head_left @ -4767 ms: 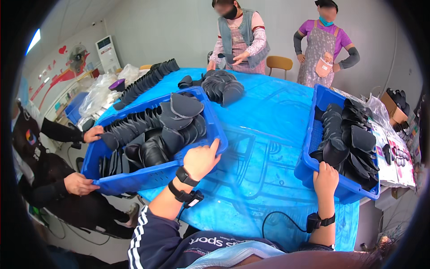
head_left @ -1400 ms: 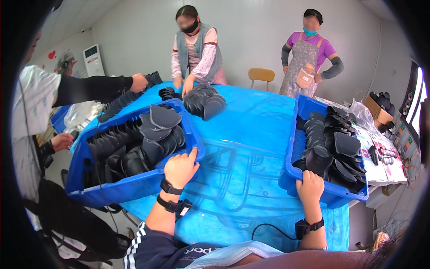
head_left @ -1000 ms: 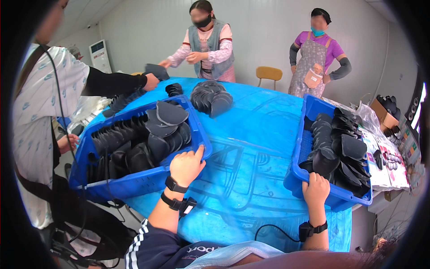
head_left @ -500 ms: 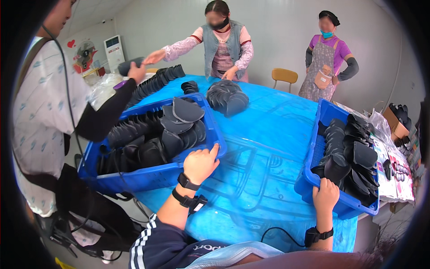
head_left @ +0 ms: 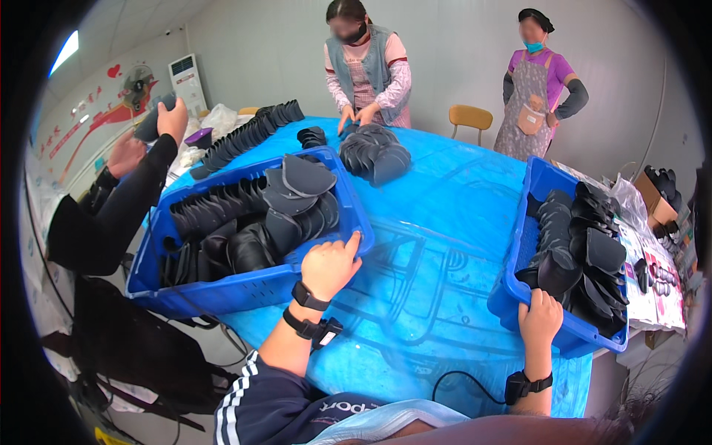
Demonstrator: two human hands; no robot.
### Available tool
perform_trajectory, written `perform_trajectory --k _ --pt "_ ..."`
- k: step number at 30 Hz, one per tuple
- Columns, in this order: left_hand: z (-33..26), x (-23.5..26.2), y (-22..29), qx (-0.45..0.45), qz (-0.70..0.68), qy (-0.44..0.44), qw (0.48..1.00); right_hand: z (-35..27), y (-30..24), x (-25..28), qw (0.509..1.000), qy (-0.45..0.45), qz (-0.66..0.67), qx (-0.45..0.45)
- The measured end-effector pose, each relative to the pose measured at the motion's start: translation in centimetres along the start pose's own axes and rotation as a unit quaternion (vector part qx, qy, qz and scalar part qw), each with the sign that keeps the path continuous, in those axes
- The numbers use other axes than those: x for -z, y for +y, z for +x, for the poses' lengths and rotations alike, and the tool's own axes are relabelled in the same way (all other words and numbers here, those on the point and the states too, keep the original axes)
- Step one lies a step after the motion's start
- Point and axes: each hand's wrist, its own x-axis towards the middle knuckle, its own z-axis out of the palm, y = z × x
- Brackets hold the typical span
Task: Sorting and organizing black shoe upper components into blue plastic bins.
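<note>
My left hand [head_left: 331, 268] grips the near right corner of a blue plastic crate [head_left: 222, 291] at the left, its index finger stretched along the rim. Inside the crate lie black curved pieces [head_left: 300, 176] shaped like cap brims, some nested in rows and others loose. At the right, my right hand [head_left: 540, 319] has its fingers curled over the near left rim of a second blue crate [head_left: 512, 285]. That one holds similar black pieces [head_left: 604, 252], stacked and jumbled. Both of my wrists wear black bands.
Blue sheeting covers the table [head_left: 415, 297]. Across it, a person's hands [head_left: 357, 115] touch a pile of black pieces [head_left: 374, 156]; a nested row [head_left: 252, 137] lies to the left. A co-worker at left holds a black piece [head_left: 152, 124]. Another person stands near a chair [head_left: 471, 119].
The co-worker at left has drawn a black piece back toward the left. The person opposite has pulled the reaching arm in, both hands now at the pile. My hands keep their places.
</note>
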Motion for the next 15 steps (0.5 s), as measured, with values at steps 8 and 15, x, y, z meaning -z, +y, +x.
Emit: perform_trajectory --k 8,15 --pt "-0.05 0.17 0.05 0.001 -0.005 -0.009 1.0 -0.14 0.01 -0.08 1.0 -0.003 -0.003 -0.002" --pt "0.03 0.11 0.06 0.003 -0.011 0.001 1.0 -0.17 0.13 -0.11 1.0 -0.004 -0.008 -0.002"
